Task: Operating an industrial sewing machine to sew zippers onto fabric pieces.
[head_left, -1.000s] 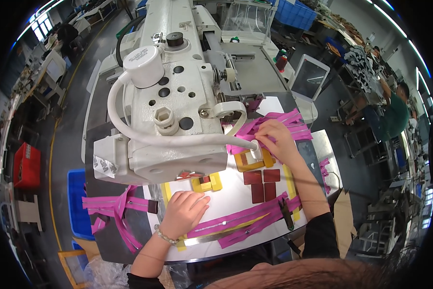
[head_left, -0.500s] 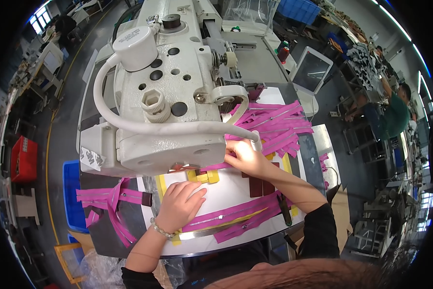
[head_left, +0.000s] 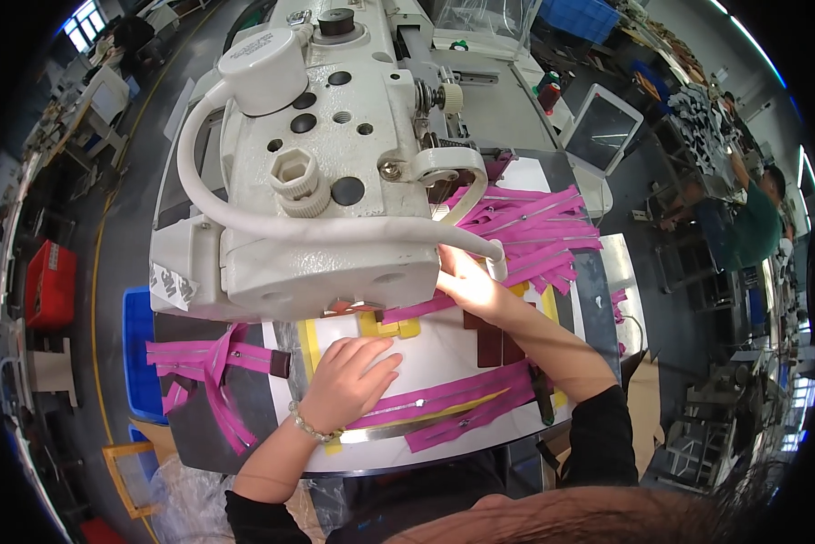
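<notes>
My left hand [head_left: 349, 381] lies with its fingers stretched out on the white work surface [head_left: 444, 363], holding nothing. Its fingertips are close to a yellow block [head_left: 398, 325] at the foot of the sewing machine head [head_left: 335, 272]. My right hand [head_left: 469, 286] reaches in at the right edge of that head, which hides its fingertips. A pink zipper strip [head_left: 417, 311] runs under the head toward this hand; whether the fingers grip it is hidden. Two more pink zippers [head_left: 444, 400] lie flat in front, right of my left wrist.
Pink zippers are heaped [head_left: 534, 231] behind my right hand. Crossed zippers with a dark end piece [head_left: 217, 358] lie at left. Dark red pieces [head_left: 498, 344] and dark-handled thread snips [head_left: 541, 394] lie near my right forearm. A blue bin [head_left: 143, 363] stands beside the table.
My right hand has moved slightly farther back beside the machine head, and its fingertips are now hidden. My left hand stays by the yellow block. The whole view has shifted a little.
</notes>
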A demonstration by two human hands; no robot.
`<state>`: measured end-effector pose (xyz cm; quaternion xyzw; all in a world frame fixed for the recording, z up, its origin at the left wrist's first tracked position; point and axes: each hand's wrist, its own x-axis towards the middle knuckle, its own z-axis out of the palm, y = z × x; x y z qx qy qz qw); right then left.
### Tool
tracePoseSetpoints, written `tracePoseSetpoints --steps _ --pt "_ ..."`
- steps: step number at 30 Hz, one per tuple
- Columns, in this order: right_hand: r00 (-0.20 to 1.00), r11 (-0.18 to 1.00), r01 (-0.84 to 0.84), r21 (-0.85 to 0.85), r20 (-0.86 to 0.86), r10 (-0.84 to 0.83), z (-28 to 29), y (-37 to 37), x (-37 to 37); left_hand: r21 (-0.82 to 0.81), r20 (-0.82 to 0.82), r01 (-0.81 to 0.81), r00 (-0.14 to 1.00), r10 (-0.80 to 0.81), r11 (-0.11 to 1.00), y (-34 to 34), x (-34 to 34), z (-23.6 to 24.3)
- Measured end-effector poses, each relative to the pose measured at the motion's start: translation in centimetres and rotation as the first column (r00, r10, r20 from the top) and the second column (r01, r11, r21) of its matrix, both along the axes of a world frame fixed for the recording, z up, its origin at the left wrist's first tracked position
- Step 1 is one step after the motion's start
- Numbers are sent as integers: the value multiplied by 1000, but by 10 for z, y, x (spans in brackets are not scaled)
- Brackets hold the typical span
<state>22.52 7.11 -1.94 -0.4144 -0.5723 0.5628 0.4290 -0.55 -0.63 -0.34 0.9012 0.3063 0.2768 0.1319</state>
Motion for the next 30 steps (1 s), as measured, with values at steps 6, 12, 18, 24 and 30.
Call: tracePoseSetpoints --steps 6,12,18,24,30 --pt "999 1000 -19 24 32 18 2 4 -1 -17 -4 -6 1000 5 1000 -1 0 0" --pt "853 873 -342 349 505 132 22 -10 18 -6 -9 -28 1000 28 1000 0 0 -1" --pt "636 766 -498 406 772 5 28 -17 27 44 -120 -10 993 16 999 -9 4 -7" --pt "800 804 -424 418 589 116 21 -15 35 165 -253 -78 960 119 983 -17 20 -8" --pt "738 745 -654 130 324 591 43 -5 58 142 -219 -156 958 185 978 -19 20 -15"
